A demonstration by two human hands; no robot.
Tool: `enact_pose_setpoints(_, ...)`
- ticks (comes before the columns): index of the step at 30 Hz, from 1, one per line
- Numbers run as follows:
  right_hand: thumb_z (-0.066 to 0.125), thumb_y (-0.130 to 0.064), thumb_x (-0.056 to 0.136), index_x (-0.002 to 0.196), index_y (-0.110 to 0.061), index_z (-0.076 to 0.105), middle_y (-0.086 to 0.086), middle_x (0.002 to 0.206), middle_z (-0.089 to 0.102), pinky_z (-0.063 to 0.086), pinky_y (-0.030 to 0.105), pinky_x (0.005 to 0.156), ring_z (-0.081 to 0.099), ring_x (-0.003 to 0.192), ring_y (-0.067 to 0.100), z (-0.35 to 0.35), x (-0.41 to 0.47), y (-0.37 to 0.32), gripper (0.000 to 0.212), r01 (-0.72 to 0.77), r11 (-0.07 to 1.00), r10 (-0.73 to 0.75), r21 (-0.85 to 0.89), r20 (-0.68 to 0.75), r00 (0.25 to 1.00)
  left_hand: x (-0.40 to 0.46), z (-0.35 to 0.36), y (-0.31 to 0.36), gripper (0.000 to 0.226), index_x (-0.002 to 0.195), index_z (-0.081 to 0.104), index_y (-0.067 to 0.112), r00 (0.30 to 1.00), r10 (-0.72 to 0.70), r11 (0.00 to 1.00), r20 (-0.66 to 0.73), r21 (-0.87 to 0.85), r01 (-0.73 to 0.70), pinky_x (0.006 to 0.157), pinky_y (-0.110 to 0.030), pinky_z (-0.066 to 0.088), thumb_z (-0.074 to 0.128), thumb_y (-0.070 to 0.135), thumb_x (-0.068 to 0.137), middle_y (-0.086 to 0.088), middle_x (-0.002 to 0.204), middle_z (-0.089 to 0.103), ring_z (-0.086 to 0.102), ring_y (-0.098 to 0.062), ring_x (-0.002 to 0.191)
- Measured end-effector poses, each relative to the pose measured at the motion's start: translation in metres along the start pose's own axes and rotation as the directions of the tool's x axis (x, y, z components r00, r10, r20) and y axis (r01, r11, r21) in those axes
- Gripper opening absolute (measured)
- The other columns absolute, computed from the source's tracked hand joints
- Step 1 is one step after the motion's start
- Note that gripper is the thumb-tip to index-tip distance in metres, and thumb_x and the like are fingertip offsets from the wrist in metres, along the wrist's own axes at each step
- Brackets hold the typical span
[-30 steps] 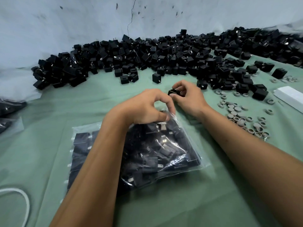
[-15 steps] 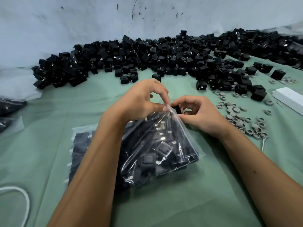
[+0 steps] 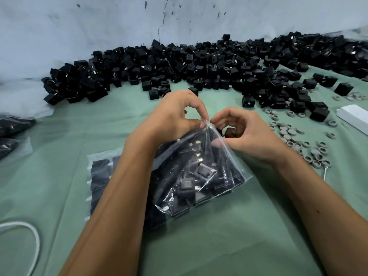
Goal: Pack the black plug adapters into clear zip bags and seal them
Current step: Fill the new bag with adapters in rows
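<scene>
A clear zip bag [image 3: 199, 176] full of black plug adapters stands on the green cloth at the centre, its mouth lifted. My left hand [image 3: 175, 118] pinches the top edge of the bag between thumb and forefinger. My right hand [image 3: 245, 132] meets it from the right, with fingertips pinching the same top edge and the thumb pressed on the bag's side. A second filled bag [image 3: 99, 172] lies flat beneath my left forearm. A long heap of loose black plug adapters [image 3: 179, 66] runs along the wall behind.
Several grey rings and caps [image 3: 294, 140] lie scattered to the right. A white box [image 3: 354, 118] sits at the right edge. More filled bags [image 3: 12, 136] rest at the left edge. A white cable [image 3: 29, 240] loops at the lower left.
My right hand brought a black adapter from the heap to the bag's mouth and now pinches the top edge. My left hand lifted the bag's mouth higher.
</scene>
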State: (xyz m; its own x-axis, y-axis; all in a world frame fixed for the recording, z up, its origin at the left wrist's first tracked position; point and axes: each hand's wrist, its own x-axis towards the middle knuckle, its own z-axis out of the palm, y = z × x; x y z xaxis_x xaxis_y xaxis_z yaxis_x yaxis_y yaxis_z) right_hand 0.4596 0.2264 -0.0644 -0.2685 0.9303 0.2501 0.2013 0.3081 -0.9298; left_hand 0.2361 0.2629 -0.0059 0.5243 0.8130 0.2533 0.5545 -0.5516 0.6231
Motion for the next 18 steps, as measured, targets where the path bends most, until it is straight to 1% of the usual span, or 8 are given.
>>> enact_pose_setpoints(2, 0.094, -0.01, 0.07, 0.106, -0.011, 0.073, 0.014, 0.104, 0.074, 0.053, 0.067, 0.093, 0.069, 0.098, 0.044, 0.0, 0.0, -0.001, 0.042, -0.023, 1.0, 0.023, 0.0, 0.069, 0.997, 0.0, 0.0, 0.0, 0.013, 0.086, 0.079, 0.024, 1.0, 0.002, 1.0, 0.001, -0.002, -0.002, 0.092, -0.03, 0.05, 0.085, 0.013, 0.08, -0.001, 0.111, 0.067, 0.06, -0.012, 0.11)
enact_pose_setpoints(4, 0.092, -0.005, 0.071, 0.106, -0.009, 0.073, 0.017, 0.105, 0.074, 0.053, 0.067, 0.093, 0.068, 0.099, 0.048, 0.002, -0.001, -0.005, 0.04, -0.046, 0.999, 0.043, 0.024, 0.096, 0.994, 0.0, 0.001, 0.0, 0.013, 0.087, 0.08, 0.024, 1.0, -0.002, 1.0, 0.006, -0.007, 0.002, 0.092, -0.028, 0.05, 0.085, 0.013, 0.08, -0.001, 0.111, 0.067, 0.06, -0.012, 0.11)
enact_pose_setpoints(6, 0.091, -0.005, 0.072, 0.105, -0.012, 0.075, 0.01, 0.104, 0.075, 0.057, 0.054, 0.094, 0.071, 0.097, 0.033, 0.002, -0.002, -0.008, 0.038, -0.038, 0.999, 0.04, -0.024, 0.053, 0.998, 0.0, 0.001, 0.0, 0.014, 0.087, 0.08, 0.024, 1.0, -0.01, 1.0, 0.012, -0.022, 0.01, 0.092, -0.028, 0.05, 0.084, 0.013, 0.08, -0.001, 0.111, 0.066, 0.06, -0.011, 0.111)
enact_pose_setpoints(8, 0.09, -0.008, 0.074, 0.101, -0.018, 0.078, -0.002, 0.096, 0.076, 0.049, 0.047, 0.083, 0.066, 0.089, 0.02, -0.001, -0.002, -0.01, 0.031, -0.017, 0.988, 0.016, -0.151, -0.006, 1.0, -0.001, 0.0, -0.001, 0.016, 0.087, 0.079, 0.026, 1.0, -0.016, 0.999, 0.019, -0.035, 0.016, 0.092, -0.028, 0.049, 0.084, 0.012, 0.081, -0.001, 0.112, 0.066, 0.06, -0.011, 0.112)
enact_pose_setpoints(10, 0.09, -0.009, 0.074, 0.097, -0.018, 0.079, -0.004, 0.089, 0.075, 0.041, 0.045, 0.073, 0.059, 0.078, 0.025, -0.002, -0.003, -0.01, 0.028, -0.011, 0.984, 0.007, -0.175, -0.022, 1.0, -0.001, 0.0, 0.0, 0.016, 0.087, 0.079, 0.026, 1.0, -0.015, 0.999, 0.027, -0.04, 0.016, 0.092, -0.028, 0.05, 0.084, 0.012, 0.081, 0.0, 0.113, 0.066, 0.06, -0.011, 0.113)
enact_pose_setpoints(12, 0.09, -0.007, 0.073, 0.097, -0.013, 0.079, 0.008, 0.089, 0.076, 0.04, 0.049, 0.069, 0.056, 0.073, 0.04, 0.0, -0.003, -0.012, 0.028, -0.017, 0.994, 0.016, -0.111, -0.012, 1.0, -0.001, 0.001, 0.0, 0.016, 0.088, 0.079, 0.026, 0.999, -0.012, 0.999, 0.03, -0.036, 0.013, 0.093, -0.029, 0.05, 0.083, 0.012, 0.081, 0.0, 0.113, 0.066, 0.06, -0.011, 0.114)
enact_pose_setpoints(14, 0.089, -0.003, 0.074, 0.1, -0.005, 0.077, 0.02, 0.091, 0.076, 0.051, 0.051, 0.071, 0.062, 0.076, 0.048, 0.004, -0.003, -0.015, 0.029, -0.022, 0.999, 0.023, -0.028, 0.041, 0.999, 0.0, 0.0, 0.001, 0.016, 0.087, 0.079, 0.026, 0.999, -0.012, 0.999, 0.03, -0.034, 0.013, 0.093, -0.029, 0.049, 0.084, 0.012, 0.081, 0.001, 0.112, 0.066, 0.059, -0.011, 0.114)
enact_pose_setpoints(18, 0.083, 0.007, 0.076, 0.104, 0.005, 0.073, 0.03, 0.092, 0.074, 0.062, 0.044, 0.081, 0.074, 0.081, 0.042, 0.006, -0.005, -0.017, 0.03, -0.05, 0.994, 0.036, 0.097, 0.14, 0.989, 0.0, -0.001, 0.001, 0.016, 0.087, 0.079, 0.026, 1.0, -0.01, 0.999, 0.024, -0.04, 0.011, 0.094, -0.031, 0.05, 0.084, 0.013, 0.081, 0.002, 0.111, 0.066, 0.059, -0.011, 0.114)
